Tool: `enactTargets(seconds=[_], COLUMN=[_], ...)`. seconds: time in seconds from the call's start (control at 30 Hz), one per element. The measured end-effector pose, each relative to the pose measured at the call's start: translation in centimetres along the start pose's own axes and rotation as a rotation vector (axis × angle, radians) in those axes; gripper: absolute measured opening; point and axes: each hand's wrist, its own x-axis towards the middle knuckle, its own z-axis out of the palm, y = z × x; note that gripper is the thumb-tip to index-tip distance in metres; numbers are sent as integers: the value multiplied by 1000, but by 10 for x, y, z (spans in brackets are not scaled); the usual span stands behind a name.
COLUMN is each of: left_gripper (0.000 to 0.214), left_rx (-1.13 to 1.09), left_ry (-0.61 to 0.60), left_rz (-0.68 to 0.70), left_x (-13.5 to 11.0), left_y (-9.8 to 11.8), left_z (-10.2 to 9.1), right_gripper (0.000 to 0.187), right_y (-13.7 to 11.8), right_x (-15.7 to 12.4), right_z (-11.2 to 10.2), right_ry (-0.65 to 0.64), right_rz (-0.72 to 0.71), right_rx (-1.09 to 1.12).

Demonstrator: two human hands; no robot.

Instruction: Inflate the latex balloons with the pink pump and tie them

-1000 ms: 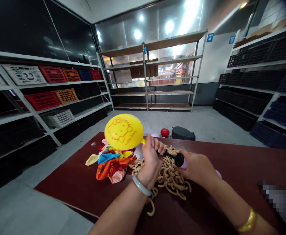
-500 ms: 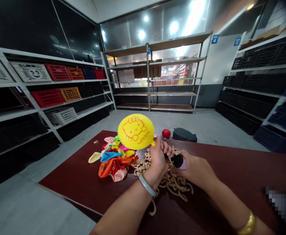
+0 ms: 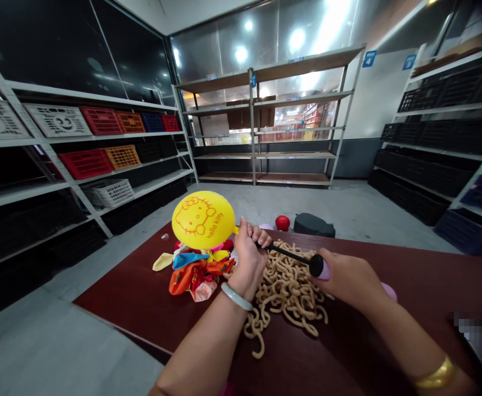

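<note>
"Taking the heap of tan curls as the clock's centre, what's nearest you?"

"The gold bracelet on my right wrist, at four o'clock. The pale bangle on my left wrist sits at nine."

"And your hands?"

"My right hand, at three, is closed round the lilac part of the pump. Its black rod slants over the curls towards ten, where my left hand is clenched round that end. My fingers hide the exact grip."

"Any balloons?"

"The limp balloons lie bunched on the desk at nine. The balloon at ten is full and yellow, printed 'hello kitty', its neck just beside my left thumb."

"Beyond the desk?"

"A red ball at twelve, and a dark grey thing between twelve and one. Farther off, crates on shelves at ten, dark crates at two, and a metal rack across twelve."
</note>
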Motion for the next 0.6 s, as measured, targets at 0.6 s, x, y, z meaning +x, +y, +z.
enactTargets(seconds=[0.6], left_gripper=[47], left_rx=[132], left_ry=[-100], left_rz=[-82], left_x=[-34], left_y=[-25], left_z=[21], right_gripper=[51], right_y=[-29], right_x=[-5], right_z=[-3], right_ry=[117], right_rz=[-4], right_rx=[38])
